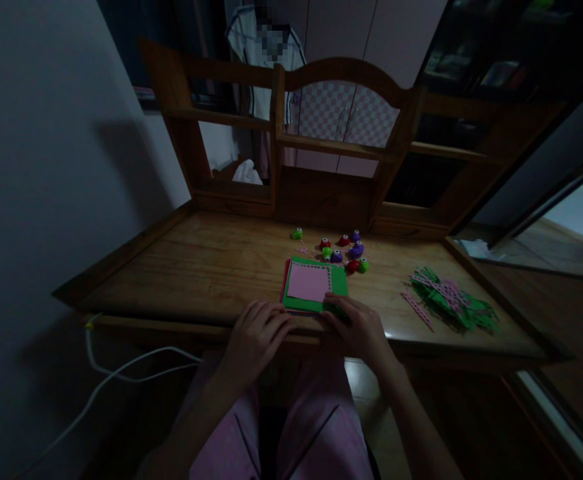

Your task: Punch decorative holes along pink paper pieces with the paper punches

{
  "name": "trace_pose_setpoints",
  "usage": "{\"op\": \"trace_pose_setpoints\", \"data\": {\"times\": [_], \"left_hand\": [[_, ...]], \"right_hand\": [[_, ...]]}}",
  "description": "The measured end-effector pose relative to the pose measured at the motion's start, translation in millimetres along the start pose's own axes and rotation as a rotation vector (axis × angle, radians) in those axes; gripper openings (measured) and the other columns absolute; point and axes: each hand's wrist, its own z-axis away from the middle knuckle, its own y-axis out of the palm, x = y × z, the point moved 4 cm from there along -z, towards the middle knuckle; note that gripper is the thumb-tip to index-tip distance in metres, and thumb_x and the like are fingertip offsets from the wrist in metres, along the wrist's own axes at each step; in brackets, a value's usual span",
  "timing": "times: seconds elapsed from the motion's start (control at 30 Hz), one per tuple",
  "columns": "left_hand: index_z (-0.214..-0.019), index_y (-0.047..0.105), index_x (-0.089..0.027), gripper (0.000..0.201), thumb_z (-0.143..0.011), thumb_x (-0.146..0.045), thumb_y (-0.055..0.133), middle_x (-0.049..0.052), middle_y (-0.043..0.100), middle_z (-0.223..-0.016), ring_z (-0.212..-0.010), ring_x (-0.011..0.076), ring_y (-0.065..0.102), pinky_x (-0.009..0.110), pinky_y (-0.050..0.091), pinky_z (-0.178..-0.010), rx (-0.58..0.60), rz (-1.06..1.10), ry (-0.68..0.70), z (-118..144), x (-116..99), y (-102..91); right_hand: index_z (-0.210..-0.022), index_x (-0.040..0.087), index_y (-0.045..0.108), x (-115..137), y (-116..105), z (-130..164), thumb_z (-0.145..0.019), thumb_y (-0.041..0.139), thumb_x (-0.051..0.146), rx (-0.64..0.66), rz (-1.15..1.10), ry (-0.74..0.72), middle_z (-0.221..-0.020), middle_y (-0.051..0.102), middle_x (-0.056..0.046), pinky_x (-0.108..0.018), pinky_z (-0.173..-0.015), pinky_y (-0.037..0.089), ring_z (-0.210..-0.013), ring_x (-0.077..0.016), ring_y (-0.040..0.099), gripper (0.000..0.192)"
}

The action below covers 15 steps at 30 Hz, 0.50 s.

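Steadying paper stack (315, 285): left hand (254, 337) flat at its 7 o'clock, right hand (359, 327) pinching 5 o'clock corner. Next likely needs a paper punch (355, 251), 12 o'clock.

Dim room, dark toward the edges.
Light falls on the desk (211, 267), with glare at its 4 o'clock edge; daylight shows at 3 o'clock. Heavy shadow covers the wall (46, 167) at 9 o'clock. Edges bend outward; a blurred patch sits at 12 o'clock.
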Motion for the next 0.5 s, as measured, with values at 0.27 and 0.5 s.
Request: {"op": "trace_pose_setpoints", "data": {"times": [0.27, 0.5], "left_hand": [[-0.083, 0.063, -0.022, 0.004, -0.083, -0.025, 0.060, 0.002, 0.058, -0.095, -0.094, 0.0192, 0.051, 0.035, 0.043, -0.085, 0.023, 0.082, -0.147, -17, 2, 17.1], [-0.077, 0.057, -0.019, 0.006, -0.080, -0.020, 0.062, 0.003, 0.055, -0.097, -0.096, 0.0205, 0.048, 0.035, 0.041, -0.086, 0.090, 0.032, -0.153, -27, -2, 21.0]], "right_hand": [[-0.117, 0.029, 0.058, 0, 1, 2, -0.085, 0.059, 0.034, 0.002, 0.026, -0.007, -0.118, 0.063, -0.002, -0.038, -0.090, 0.048, -0.104, -0.0227, 0.061, 0.033], [-0.118, 0.029, 0.058, -2, 3, 3, -0.085, 0.058, 0.032, 0.000, 0.023, -0.023, -0.121, 0.061, -0.002, -0.037, -0.091, 0.047, -0.106, -0.0218, 0.060, 0.033]]}}
